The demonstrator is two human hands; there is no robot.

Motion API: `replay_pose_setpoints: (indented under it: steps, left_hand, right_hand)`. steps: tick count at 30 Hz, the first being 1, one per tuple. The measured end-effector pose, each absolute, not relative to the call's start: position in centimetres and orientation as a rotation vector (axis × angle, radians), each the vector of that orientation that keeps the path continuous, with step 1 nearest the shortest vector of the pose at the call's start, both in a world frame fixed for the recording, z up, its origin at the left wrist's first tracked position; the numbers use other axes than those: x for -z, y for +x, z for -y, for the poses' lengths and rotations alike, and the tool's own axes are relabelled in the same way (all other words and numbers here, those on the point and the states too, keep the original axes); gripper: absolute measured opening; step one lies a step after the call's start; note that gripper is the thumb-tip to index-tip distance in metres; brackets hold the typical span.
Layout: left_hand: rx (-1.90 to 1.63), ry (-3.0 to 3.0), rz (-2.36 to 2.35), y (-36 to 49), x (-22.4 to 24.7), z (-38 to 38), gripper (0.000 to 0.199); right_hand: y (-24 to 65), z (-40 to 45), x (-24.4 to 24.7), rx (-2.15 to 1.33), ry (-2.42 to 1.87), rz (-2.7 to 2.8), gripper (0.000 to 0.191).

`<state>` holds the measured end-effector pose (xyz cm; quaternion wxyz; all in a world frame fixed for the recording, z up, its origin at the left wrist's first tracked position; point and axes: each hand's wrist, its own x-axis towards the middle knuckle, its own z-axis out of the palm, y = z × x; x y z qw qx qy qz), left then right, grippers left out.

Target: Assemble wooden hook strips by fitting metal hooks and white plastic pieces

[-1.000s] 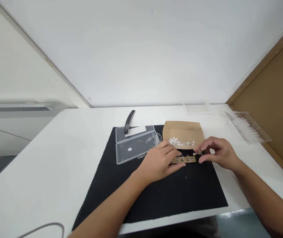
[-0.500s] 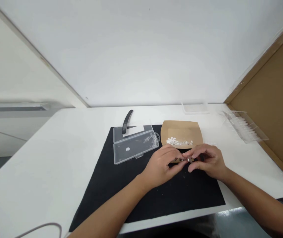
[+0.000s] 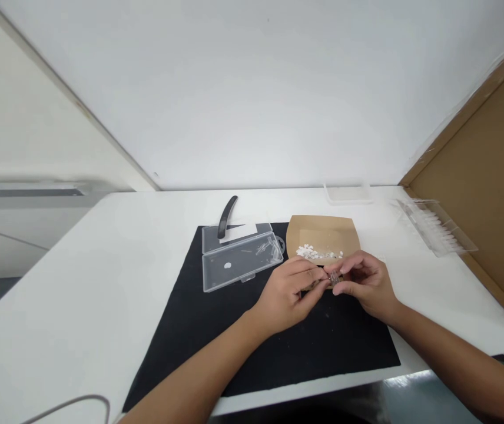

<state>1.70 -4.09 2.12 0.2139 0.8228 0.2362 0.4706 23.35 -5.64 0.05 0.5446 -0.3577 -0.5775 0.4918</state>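
Above the black mat [image 3: 314,347], both hands meet over a small brownish strip with a shiny, ribbed piece [image 3: 334,278] at its right end; its exact kind is too small to make out. My left hand [image 3: 289,294] is closed, pinching the strip between thumb and fingers, which hide most of it. From the right, my right hand [image 3: 367,282] has its thumb and fingertips curled around the shiny piece. Just behind the hands sits a brown cardboard tray [image 3: 322,227] with many small white pieces [image 3: 307,252] inside.
Left of the tray lies an open clear plastic case [image 3: 216,277], holding small clear bits and a white disc. A black curved tool [image 3: 226,218] rests across its lid. At the right are a clear pack of white pieces [image 3: 437,229] and a cardboard panel [image 3: 481,159]. A clear tray [image 3: 348,194] stands behind.
My right hand has shifted slightly to the left and up, and its fingers have turned a little around the shiny piece. My left hand stays nearly still.
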Motion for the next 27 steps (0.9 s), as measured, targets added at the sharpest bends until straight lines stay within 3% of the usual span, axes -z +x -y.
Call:
replay_pose_setpoints:
  steps: [13, 27]
  left_hand:
    - [-1.394, 2.287, -0.610, 1.9, -1.8, 4.0, 0.008]
    - [-1.437, 2.370, -0.654, 2.0, -1.6, 4.2, 0.014]
  right_hand:
    - [24.5, 5.4, -1.0, -0.589, -0.788, 1.829, 0.034]
    - [24.1, 5.2, -1.3, -0.626, -0.806, 1.795, 0.023]
